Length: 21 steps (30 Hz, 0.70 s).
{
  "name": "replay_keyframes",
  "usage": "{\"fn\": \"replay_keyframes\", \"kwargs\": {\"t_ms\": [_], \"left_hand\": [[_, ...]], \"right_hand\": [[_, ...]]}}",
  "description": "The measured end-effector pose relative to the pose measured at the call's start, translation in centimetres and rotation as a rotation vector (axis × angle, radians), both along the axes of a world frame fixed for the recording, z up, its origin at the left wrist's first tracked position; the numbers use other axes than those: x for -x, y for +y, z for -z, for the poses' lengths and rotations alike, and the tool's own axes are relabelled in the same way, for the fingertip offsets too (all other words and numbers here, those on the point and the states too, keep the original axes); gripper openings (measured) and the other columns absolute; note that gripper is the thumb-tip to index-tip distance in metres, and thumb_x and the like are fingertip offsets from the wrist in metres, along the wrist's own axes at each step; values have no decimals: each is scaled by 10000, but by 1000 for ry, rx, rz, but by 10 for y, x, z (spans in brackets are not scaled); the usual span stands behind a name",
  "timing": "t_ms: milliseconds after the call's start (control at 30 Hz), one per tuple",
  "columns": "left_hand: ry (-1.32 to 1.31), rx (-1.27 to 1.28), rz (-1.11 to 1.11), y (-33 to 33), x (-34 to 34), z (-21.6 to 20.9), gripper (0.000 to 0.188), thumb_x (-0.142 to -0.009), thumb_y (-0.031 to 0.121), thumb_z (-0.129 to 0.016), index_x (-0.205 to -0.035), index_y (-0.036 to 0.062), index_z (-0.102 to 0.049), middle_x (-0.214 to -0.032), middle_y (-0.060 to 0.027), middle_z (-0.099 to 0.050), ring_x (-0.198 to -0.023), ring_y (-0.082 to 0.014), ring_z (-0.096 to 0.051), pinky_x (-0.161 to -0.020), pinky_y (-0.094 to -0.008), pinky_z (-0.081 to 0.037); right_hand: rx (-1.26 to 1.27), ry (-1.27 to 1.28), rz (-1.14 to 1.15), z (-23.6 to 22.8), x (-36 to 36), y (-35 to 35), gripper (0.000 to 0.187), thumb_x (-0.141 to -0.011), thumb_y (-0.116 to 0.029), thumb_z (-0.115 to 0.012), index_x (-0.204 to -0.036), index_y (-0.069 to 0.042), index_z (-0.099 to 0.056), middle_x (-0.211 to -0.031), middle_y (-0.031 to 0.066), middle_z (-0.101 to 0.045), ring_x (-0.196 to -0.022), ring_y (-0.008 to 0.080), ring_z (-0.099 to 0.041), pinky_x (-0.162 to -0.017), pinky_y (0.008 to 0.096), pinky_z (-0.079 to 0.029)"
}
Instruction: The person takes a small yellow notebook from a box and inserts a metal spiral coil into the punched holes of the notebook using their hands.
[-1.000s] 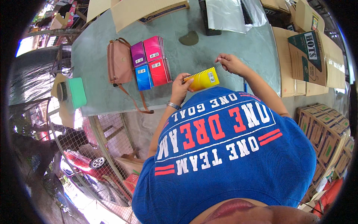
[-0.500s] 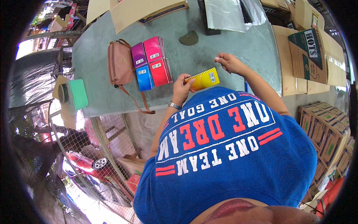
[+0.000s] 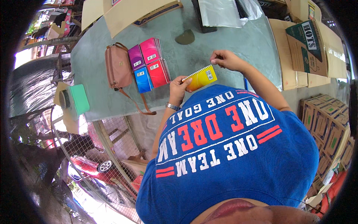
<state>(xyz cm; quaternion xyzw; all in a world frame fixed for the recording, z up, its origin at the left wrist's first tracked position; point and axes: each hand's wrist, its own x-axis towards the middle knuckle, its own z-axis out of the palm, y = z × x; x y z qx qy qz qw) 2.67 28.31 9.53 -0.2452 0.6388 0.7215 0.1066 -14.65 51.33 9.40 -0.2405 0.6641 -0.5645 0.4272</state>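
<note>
My left hand [image 3: 179,90] grips the left end of a yellow spiral notebook [image 3: 201,79], thumb on its cover. A white wire coil runs along the notebook's far edge. My right hand [image 3: 228,61] is closed in a pinch just above the right end of that coil; whatever the fingertips hold is too small to make out. Left of the notebook, stacks of spiral notebooks lie grouped on the table: purple [image 3: 135,58], pink [image 3: 150,50], blue [image 3: 143,79] and red [image 3: 159,73].
A pink-brown strap bag [image 3: 118,66] lies beside the stacks on the grey-green table [image 3: 108,33]. A dark patch [image 3: 185,37] marks the tabletop. Clear plastic [image 3: 220,13] lies at the back. Cardboard boxes [image 3: 304,46] stand right; a green container [image 3: 79,99] sits at the left edge.
My right hand's fingers have curled in more near the coil's end. The left hand keeps its grip on the yellow notebook. The whole view has shifted slightly.
</note>
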Motion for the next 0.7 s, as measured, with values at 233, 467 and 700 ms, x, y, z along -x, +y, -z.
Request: {"fn": "replay_keyframes", "kwargs": {"t_ms": [233, 467, 700], "left_hand": [[101, -40, -80, 7, 2, -4, 230, -880, 138, -620, -1041, -9, -547, -861, -88, -613, -674, -131, -596, -473, -243, -527], [59, -68, -111, 0, -2, 11, 184, -910, 173, -587, -941, -8, -589, -834, -81, -606, -649, -127, -595, -477, -252, -538], [33, 2, -68, 8, 1, 10, 188, -862, 113, -638, -960, -47, -624, -871, -86, -647, -682, -119, -612, -547, -233, -550]], "right_hand": [[-232, 68, 64, -2, -3, -6, 256, -930, -299, -539, -916, -54, -615, -657, 26, -550, -577, 108, -505, -564, 252, -438], [-255, -102, -36, -16, 2, 6, 273, -927, -286, -559, -979, -21, -605, -702, 37, -552, -606, 111, -529, -568, 263, -454], [-871, 684, 306, 48, -29, 85, 564, -798, -422, -678, -1201, -58, -525, -1108, 163, -543, -1027, 303, -542, -843, 420, -469]]}}
